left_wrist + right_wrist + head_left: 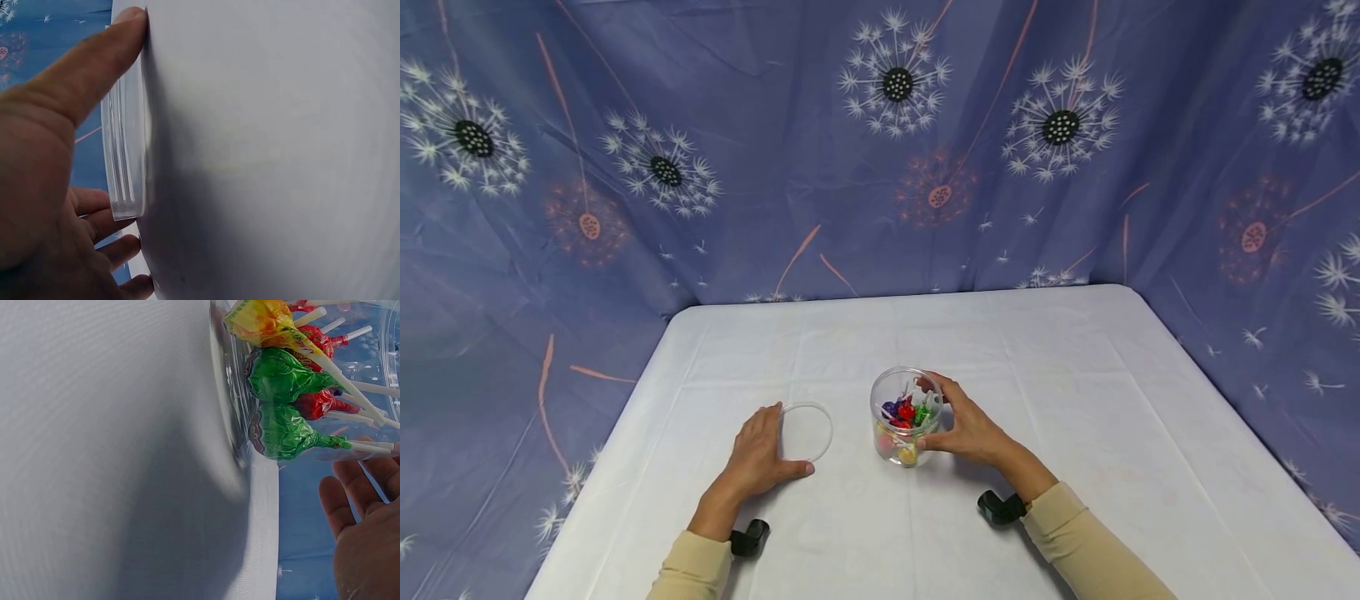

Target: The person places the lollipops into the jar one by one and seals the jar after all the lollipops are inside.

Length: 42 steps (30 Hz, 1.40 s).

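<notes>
A clear, round plastic jar (pixel 906 429) stands on the white-covered table, its mouth facing up. Inside are several lollipops in red, green, purple and yellow wrappers; a green lollipop (pixel 275 375) shows close up in the right wrist view. My right hand (pixel 970 425) holds the jar from its right side, thumb on the near wall and fingers round the far wall. To the left lies a clear round lid (pixel 831 432). My left hand (pixel 756 454) grips its left side, thumb along the near edge and fingers at the far edge; ridged sides of the lid show in the left wrist view.
A white cloth (pixel 1060 358) with fold lines covers the table. Behind it and along both sides hangs a blue curtain (pixel 760 150) with dandelion prints. Dark wrist cameras sit below both hands, beside beige sleeves (pixel 1090 542).
</notes>
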Motion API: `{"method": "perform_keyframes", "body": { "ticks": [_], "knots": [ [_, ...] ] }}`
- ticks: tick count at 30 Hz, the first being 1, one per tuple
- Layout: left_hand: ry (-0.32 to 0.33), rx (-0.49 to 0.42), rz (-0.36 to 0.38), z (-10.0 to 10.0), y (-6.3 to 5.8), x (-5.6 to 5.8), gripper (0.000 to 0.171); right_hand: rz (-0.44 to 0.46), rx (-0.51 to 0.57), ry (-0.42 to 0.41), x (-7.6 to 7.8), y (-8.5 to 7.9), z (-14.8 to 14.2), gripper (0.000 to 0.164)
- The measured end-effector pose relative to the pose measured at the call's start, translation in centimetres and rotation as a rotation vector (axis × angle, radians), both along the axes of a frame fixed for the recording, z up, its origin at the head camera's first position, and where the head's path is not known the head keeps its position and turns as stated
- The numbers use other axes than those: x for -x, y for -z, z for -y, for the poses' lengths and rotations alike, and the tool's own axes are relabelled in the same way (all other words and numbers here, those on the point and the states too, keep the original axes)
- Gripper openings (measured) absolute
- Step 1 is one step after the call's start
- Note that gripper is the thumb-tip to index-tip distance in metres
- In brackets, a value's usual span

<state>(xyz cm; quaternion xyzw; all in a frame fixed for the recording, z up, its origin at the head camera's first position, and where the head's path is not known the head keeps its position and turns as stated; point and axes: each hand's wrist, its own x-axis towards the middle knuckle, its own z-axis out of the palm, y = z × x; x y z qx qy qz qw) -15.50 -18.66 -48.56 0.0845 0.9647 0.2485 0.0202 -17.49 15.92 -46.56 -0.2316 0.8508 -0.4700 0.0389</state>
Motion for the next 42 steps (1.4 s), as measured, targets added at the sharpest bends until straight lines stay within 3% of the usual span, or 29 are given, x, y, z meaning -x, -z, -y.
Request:
{"method": "perform_keyframes", "body": {
  "ticks": [12, 24, 32, 42],
  "knots": [
    [-0.005, -0.009, -0.013, 0.0, 0.1, 0.0, 0.107, 0.012, 0.006, 0.014, 0.1, 0.2, 0.1, 0.101],
    [-0.042, -0.098, -0.003, 0.1, -0.3, -0.1, 0.109, 0.001, 0.022, -0.001, 0.1, 0.1, 0.0, 0.098],
    [-0.056, -0.148, 0.01, 0.4, -2.1, -0.2, 0.11, -0.007, 0.02, 0.002, 0.0, 0.0, 0.1, 0.098],
    [0.005, -0.23, -0.065, -0.7, -5.1, -0.7, 0.11, -0.004, 0.027, -0.007, 0.0, 0.0, -0.1, 0.098]
  ]
}}
